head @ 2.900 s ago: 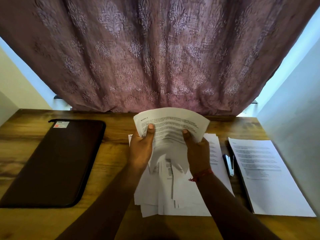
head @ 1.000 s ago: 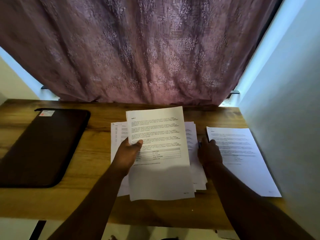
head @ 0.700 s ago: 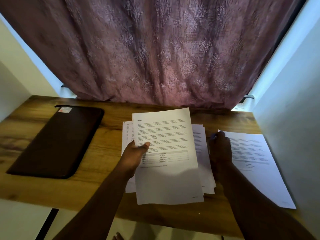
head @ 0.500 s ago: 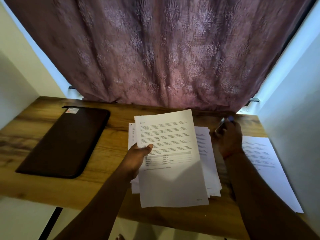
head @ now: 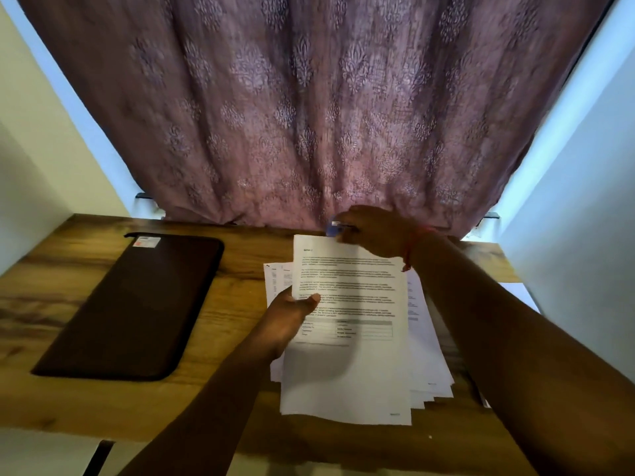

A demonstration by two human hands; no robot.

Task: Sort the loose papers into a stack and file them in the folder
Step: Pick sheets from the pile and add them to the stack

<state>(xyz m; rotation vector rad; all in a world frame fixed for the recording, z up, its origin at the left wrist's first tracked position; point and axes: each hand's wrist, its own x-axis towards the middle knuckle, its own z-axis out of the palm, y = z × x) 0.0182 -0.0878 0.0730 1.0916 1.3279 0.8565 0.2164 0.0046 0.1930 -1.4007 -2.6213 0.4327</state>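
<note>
On the left part of the bench (head: 223, 400) lies the dark folder (head: 134, 304), closed and flat, so its contents cannot be seen. Near the middle, the left hand (head: 288, 321) holds the printed top sheet (head: 350, 338) by its left edge, thumb on top, above the loose papers (head: 429, 365) spread beneath it. The right hand (head: 374, 231) is at the far edge of the sheet, its grip closed around a small blue and silver object (head: 335, 228), too blurred to name.

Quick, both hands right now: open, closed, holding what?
Left hand: holding the top sheet by its left edge.
Right hand: closed on a small blue stapler at the sheet's top edge.
</note>
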